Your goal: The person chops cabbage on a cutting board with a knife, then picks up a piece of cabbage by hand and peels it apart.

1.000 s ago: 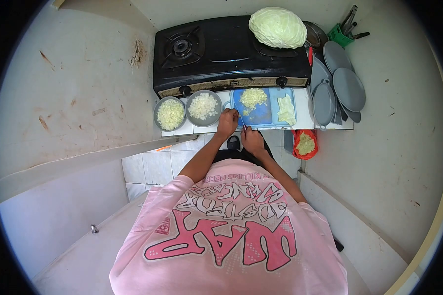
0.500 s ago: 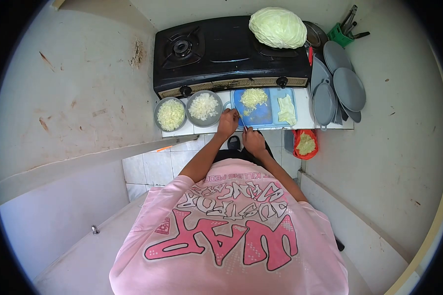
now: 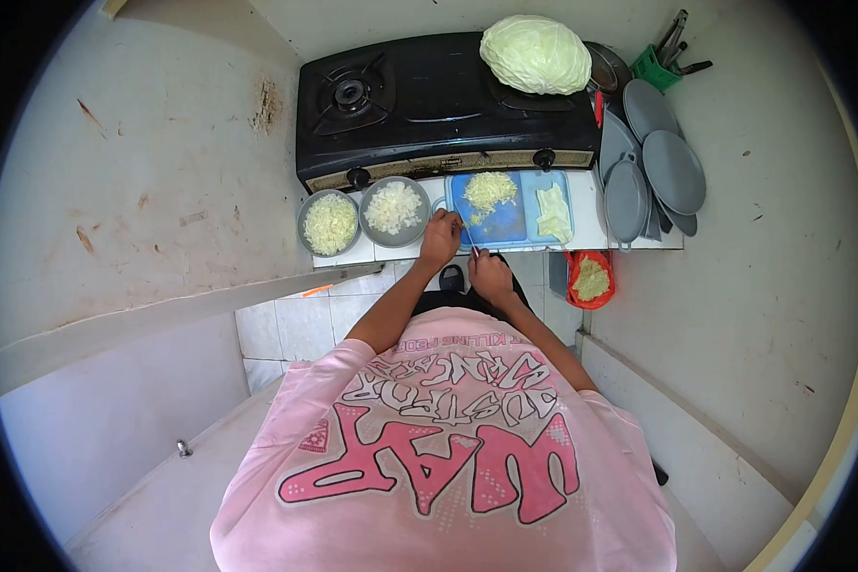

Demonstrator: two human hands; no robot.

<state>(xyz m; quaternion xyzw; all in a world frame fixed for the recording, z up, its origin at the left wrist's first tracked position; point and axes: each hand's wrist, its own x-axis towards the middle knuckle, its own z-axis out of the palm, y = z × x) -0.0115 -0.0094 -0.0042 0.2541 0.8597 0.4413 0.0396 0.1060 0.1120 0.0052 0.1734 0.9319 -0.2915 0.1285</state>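
Note:
My right hand [image 3: 490, 276] is closed round the handle of a knife [image 3: 472, 239], whose thin blade points up and left over the front of the blue cutting board [image 3: 511, 227]. At the board's front left edge, my left hand [image 3: 441, 236] is closed, fingers bent beside the blade; what it holds, if anything, is too small to make out. Chopped cabbage [image 3: 489, 191] lies in a pile on the board beyond the hands. Pale cabbage leaf pieces [image 3: 553, 214] rest on the board's lighter right part.
Left of the board stand a bowl of white chopped pieces [image 3: 394, 208] and a bowl of shredded cabbage [image 3: 331, 225]. Behind is a black stove [image 3: 439, 95] bearing a whole cabbage [image 3: 536, 55]. Grey plates [image 3: 675, 173] lie at right; a red bag [image 3: 591, 279] hangs below the counter.
Both hands keep nearly the same pose at the board's front edge. The view has shifted very slightly.

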